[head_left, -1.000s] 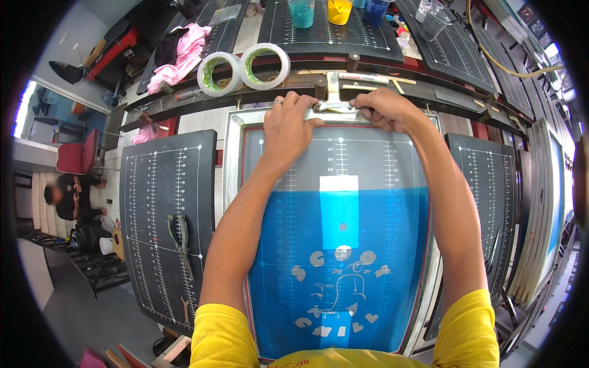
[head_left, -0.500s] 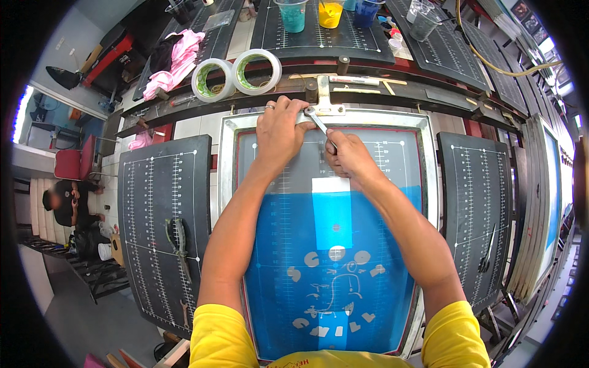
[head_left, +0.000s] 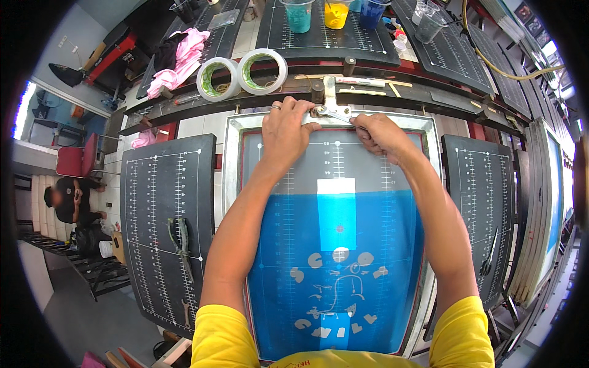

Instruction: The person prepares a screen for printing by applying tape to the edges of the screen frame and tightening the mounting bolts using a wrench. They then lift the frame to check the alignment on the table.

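Right hand (head_left: 377, 135) closed, holding one end of a metal wrench (head_left: 335, 115). Wrench lies slantwise across the foot of a T-shaped metal bracket (head_left: 330, 92), far end at the bracket's left side, next to the left hand's fingertips. Left hand (head_left: 287, 130) sits on the top bar of the silver screen frame (head_left: 233, 153), fingers bent over it, thumb pointing right; whether it pinches anything, cannot tell. Bracket stands at the middle of that top bar, between the hands.

Frame lies in front of the person, between both forearms. Its mesh is grey at the top, with a blue stencil coating (head_left: 392, 233) below; pale cut-out shapes ring a line figure there, and a bright strip runs above them.

Left black platen (head_left: 141, 202): green-handled pliers (head_left: 182, 245), second wrench (head_left: 186, 311) nearer the person. Right black platen (head_left: 469, 202): scissors, partly unclear. Beyond the bracket: two tape rolls (head_left: 283, 69) side by side on the rail, marker pen (head_left: 361, 81). Farther back: teal cup (head_left: 298, 18), yellow cup (head_left: 336, 15), blue cup (head_left: 372, 13), pink cloth (head_left: 184, 58). Another person (head_left: 66, 199) at far left, dark clothes.
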Demonstrator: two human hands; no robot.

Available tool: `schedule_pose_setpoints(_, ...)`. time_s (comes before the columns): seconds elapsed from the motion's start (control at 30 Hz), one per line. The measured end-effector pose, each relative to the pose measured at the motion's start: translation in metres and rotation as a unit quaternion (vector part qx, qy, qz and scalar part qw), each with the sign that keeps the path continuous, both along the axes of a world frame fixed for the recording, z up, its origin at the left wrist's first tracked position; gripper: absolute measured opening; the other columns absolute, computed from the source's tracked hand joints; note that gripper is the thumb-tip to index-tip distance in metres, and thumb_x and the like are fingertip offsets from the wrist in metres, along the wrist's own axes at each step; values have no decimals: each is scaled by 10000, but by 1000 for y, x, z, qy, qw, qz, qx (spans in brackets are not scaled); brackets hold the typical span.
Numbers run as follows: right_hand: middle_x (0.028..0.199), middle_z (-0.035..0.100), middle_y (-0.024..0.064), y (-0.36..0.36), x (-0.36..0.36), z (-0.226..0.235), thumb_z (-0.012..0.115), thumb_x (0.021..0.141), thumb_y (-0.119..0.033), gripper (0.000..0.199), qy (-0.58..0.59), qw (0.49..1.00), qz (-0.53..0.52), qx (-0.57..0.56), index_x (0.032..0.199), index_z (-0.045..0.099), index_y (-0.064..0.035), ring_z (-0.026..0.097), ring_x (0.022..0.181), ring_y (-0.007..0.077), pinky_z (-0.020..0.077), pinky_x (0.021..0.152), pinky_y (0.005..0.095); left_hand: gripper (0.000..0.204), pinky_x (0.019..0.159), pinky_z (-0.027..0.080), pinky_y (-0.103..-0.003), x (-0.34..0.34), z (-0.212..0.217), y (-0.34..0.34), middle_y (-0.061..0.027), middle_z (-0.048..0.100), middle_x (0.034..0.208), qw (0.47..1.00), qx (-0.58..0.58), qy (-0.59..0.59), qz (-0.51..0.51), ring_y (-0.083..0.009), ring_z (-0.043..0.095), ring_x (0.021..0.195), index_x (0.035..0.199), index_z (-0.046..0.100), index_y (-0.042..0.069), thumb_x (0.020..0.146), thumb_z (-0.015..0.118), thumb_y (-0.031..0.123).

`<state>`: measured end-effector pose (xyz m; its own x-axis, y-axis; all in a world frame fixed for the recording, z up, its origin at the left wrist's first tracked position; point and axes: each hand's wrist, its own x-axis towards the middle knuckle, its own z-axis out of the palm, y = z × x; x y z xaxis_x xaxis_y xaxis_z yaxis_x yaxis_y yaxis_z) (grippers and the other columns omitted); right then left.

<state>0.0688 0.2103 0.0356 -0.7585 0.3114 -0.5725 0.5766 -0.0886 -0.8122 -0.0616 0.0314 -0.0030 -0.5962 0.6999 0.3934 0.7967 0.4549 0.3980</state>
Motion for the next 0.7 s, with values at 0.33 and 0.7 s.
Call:
schedule_pose_setpoints(0.33, 464, 344, -56, 20, -25, 19, 632, 893, -292, 382, -25, 995, 51, 85, 584, 492, -116, 228, 384, 63, 128, 389, 279, 364, 833, 450, -432, 1, 4, -1, -43, 585, 1017, 1000, -10, -13, 6, -273, 554, 970, 1115, 673, 160, 776, 768, 251)
schedule_pose_setpoints(0.7, 468, 318, -69, 31, -40, 17, 622, 935, -325, 382, -44, 995, 73, 55, 653, 491, -103, 209, 371, 48, 113, 382, 267, 375, 836, 452, -441, 0, 1, 0, -48, 587, 1027, 1000, -18, -19, 10, -284, 556, 988, 1125, 665, 153, 778, 769, 247)
